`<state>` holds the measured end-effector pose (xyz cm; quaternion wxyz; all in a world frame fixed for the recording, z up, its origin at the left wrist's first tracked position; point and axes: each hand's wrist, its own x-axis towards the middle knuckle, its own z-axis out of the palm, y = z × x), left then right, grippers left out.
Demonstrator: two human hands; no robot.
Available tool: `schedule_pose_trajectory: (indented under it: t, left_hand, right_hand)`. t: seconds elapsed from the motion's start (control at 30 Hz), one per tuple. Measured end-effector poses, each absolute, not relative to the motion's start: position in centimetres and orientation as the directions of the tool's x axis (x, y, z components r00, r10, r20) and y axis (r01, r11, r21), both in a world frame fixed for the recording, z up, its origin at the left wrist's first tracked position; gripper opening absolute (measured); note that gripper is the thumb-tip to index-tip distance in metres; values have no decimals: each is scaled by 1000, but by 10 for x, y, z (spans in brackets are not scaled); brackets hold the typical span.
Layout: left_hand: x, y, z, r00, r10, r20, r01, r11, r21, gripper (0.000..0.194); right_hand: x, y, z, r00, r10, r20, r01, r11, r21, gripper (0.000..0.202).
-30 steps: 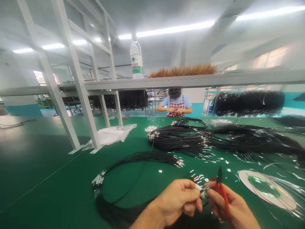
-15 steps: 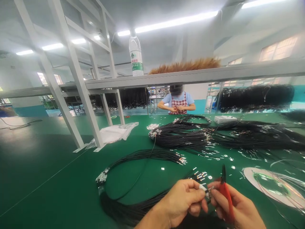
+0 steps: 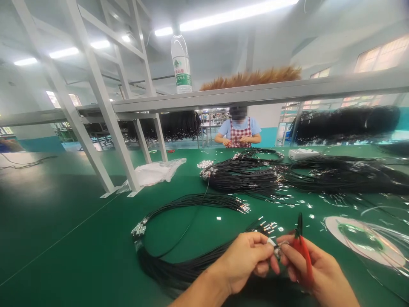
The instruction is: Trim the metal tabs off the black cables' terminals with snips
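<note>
1. Compared with the picture of half a second ago, the two hands are showing only a small change: the left hand and the right hand are keeping their fingertips close together, and the view is tilting a little.
2. For the work, this is probably meaning that the same small piece is being handled, and that this handling is not being finished yet.
3. The left hand is pinching a white piece narrowly between thumb and finger; its other fingers are curling under.
4. The right hand is holding the pliers, with the red handles lying against the fingers and the dark tip pointing up. Its thumb and finger are also reaching a small shiny part; whether they are gripping it, I cannot tell.
5. The white piece is sitting at the left fingertips, just beside the right fingertips and above the tabletop.
6. Behind the left wrist, a bundle of black cables is lying in a curve, and its tips are showing just beyond the hands.
7. To the right, a pale ring is resting well apart from the white piece.
</note>
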<state>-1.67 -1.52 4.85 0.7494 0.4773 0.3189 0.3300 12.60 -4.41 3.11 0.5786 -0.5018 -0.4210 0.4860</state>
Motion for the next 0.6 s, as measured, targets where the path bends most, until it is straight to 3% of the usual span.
schedule_pose_trajectory:
  t: [0.17,0.23,0.33,0.43,0.5,0.6]
  left_hand:
    - [-25,-11,47,748,637,-189,-142,430,891,31]
    - [-24,-11,48,722,666,-186,-125,390,912,28]
    - [-16,-14,47,524,844,-114,-57,168,984,19]
    - [-10,-19,44,335,941,56,131,-106,986,9]
    - [-9,-22,42,270,942,201,294,-280,914,13]
    - [-11,-22,37,283,875,392,509,-484,712,21]
  right_hand:
    - [130,-44,30,74,997,-11,-148,0,-989,37]
    - [132,-41,30,73,997,-29,-165,-17,-986,39]
    - [135,-37,30,156,985,-80,-239,-41,-970,40]
    - [137,-35,34,197,969,-147,-269,-91,-959,38]
    - [137,-35,35,169,972,-165,-266,-116,-957,40]
    - [135,-35,32,94,983,-158,-231,-133,-964,41]
